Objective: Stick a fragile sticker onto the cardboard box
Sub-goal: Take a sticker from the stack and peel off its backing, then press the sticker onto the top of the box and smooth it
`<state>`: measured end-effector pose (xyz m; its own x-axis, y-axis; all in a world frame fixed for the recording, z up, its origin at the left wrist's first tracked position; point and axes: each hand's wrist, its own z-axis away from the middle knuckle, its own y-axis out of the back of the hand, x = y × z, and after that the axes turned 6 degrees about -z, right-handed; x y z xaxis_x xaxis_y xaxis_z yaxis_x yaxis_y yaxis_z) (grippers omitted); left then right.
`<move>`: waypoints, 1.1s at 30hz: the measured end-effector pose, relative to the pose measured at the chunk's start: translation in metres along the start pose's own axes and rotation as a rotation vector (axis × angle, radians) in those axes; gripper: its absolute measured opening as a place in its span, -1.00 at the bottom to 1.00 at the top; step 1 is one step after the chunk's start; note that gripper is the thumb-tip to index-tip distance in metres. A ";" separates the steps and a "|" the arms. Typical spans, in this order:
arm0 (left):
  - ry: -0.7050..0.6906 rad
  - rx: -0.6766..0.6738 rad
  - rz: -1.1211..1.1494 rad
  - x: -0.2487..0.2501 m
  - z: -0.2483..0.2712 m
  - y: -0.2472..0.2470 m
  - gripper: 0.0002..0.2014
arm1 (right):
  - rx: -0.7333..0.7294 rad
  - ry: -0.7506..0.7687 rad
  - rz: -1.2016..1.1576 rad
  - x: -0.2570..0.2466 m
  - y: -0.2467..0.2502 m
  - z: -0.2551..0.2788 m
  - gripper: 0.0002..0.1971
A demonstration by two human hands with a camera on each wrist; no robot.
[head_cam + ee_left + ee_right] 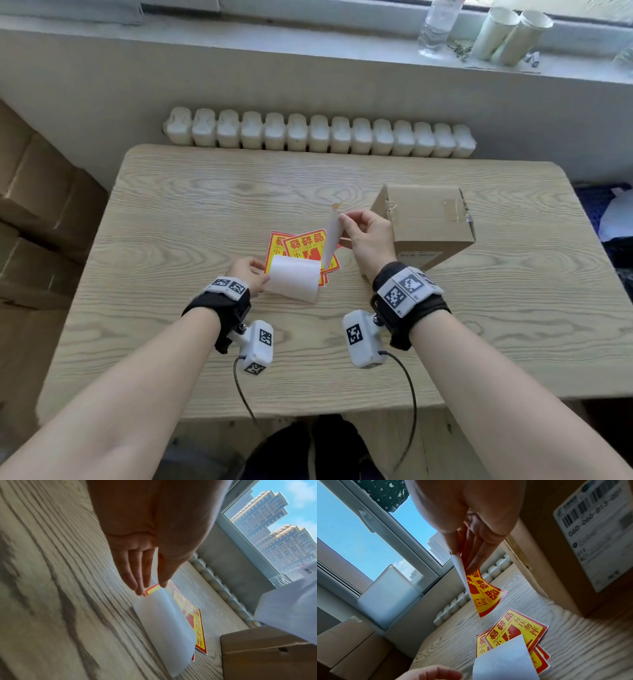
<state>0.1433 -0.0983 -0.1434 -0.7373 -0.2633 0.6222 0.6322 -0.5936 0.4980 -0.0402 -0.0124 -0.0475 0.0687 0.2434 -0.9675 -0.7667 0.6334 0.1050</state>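
Above the pale wood-grain table [171, 212], the right hand [368, 236] pinches a peeled red-and-yellow fragile sticker [481, 593] between thumb and fingers, just beside the brown cardboard box [431, 222] standing at the table's right. The left hand [248, 274] pinches the curled white backing sheet [294, 282], apparently by its edge, over a loose pile of fragile stickers [305, 245] lying flat on the wood.

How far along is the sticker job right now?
Peeling looks done: the left hand holds the white backing sheet, and the right hand pinches the peeled fragile sticker in the air. Still left: pressing it onto the cardboard box, which shows no such sticker.
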 end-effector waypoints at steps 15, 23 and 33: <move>-0.367 -0.065 0.108 0.162 0.099 0.053 -0.74 | -0.108 0.226 0.253 -0.050 0.007 0.034 -0.80; -0.450 0.067 0.010 0.186 0.126 0.062 -0.79 | -0.128 0.397 0.364 -0.081 0.013 0.055 -0.77; -0.518 0.195 0.120 0.183 0.132 0.053 -0.81 | -0.030 0.351 0.330 -0.075 0.036 0.066 -0.68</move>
<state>0.0734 -0.0769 0.0764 -0.4756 0.1162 0.8719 0.7731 -0.4177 0.4774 -0.0313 0.0406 0.0440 -0.3969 0.1614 -0.9035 -0.7300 0.5412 0.4174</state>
